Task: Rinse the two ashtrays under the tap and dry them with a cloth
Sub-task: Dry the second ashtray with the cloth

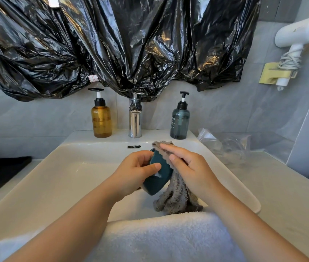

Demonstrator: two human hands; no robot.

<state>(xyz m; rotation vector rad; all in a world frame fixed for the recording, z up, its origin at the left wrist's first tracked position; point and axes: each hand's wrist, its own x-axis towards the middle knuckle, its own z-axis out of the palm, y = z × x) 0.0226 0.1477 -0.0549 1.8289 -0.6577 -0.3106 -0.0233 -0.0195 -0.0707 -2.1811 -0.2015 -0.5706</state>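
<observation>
Left grip (136, 170) curled round teal ashtray (158, 179), right grip (194, 167) flat on grey cloth (176, 198)

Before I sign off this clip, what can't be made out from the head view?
All in the head view:
- Inner side of the dark teal ceramic ashtray: hidden by the grey fluffy cloth and right hand.
- The second ashtray: nowhere in view.
- Drain of the white basin: hidden behind the left hand, forearms and white terry towel.
- Label on the blue-grey pump bottle: too small to read.
</observation>
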